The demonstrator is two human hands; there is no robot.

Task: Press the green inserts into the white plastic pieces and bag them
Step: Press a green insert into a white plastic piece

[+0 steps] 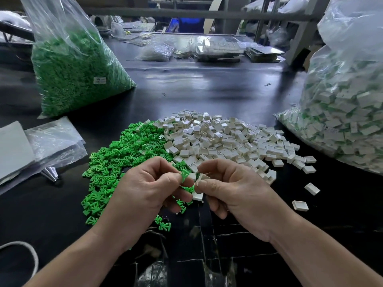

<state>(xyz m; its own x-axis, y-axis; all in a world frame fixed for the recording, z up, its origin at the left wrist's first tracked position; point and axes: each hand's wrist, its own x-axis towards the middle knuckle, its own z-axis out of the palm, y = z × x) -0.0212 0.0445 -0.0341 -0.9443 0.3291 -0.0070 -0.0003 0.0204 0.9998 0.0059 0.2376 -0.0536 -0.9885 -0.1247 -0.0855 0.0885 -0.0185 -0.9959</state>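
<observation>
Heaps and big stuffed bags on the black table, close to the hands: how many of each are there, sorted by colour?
Green heap: 1
White heap: 1
Bag of green pieces: 1
Bag of white pieces with green showing: 1
Total: 4

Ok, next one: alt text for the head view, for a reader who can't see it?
The left hand pinches a green insert and the right hand pinches a white plastic piece above a black table. Behind them lie a green pile and a white pile, between a bag of green parts and a bag of white-and-green parts.
</observation>
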